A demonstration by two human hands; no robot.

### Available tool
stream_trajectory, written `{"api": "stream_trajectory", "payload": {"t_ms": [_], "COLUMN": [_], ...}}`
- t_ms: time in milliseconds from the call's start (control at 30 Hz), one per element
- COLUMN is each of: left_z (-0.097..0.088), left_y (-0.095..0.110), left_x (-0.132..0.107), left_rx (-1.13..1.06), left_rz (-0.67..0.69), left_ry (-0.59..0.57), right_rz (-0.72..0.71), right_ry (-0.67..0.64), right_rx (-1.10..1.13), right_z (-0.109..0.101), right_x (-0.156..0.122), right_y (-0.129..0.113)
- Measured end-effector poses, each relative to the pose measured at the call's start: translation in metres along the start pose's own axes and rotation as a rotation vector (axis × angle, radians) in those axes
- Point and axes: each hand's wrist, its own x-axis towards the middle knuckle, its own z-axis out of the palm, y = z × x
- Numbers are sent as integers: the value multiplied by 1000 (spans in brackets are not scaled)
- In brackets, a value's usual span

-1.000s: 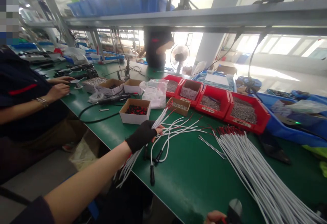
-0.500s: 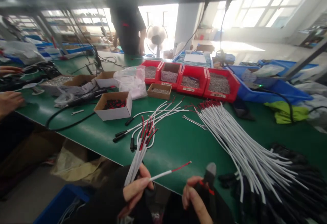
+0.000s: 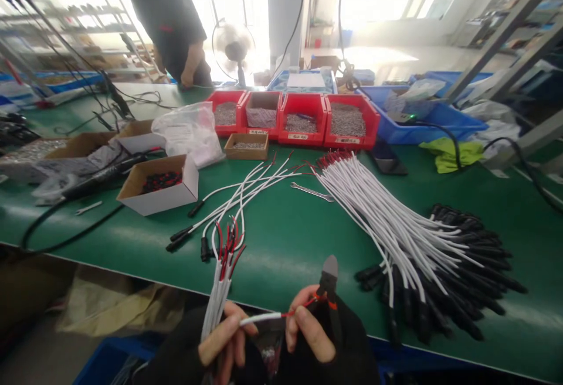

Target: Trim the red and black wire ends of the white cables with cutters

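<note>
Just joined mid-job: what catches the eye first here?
A big sheaf of white cables with black plugs sprawls across the green bench, right of centre. At the bottom edge, the left hand grips a smaller cable bunch while the right hand holds cutters at one red wire tip. Red bins line the back.

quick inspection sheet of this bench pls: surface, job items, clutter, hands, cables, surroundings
surface: green bench top, crowded
job's things: white wire bundle, single wire, cutters
clutter: spanner, plastic bag, cardboard box, red bins
grippers: left hand grips the white wire bundle and pinches the single wire; right hand holds the cutters at its red end
cables: wire pile fanned across the bench; black cord at left
surroundings: fan and a standing person behind
</note>
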Motion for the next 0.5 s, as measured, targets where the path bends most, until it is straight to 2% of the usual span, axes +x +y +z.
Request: {"api": "stream_trajectory", "payload": {"t_ms": [67,200,367,400,500], "left_z": [3,4,-18,-20,-10], "left_y": [1,3,18,23,33], "left_x": [2,8,15,15,8], "left_rx": [10,195,202,226,343], "left_rz": [59,219,111,124,203], "left_ry": [38,74,36,69,158], "right_rz": [-1,-43,-146,-150,-112], "right_ry": [11,36,-38,-55,-86], "right_rx": [-58,-77,23,34,-4], "right_z": [1,-6,-31,-34,-31], "right_x": [-3,-2,11,13,9], "right_y": [0,-5,-33,-38,-44]}}
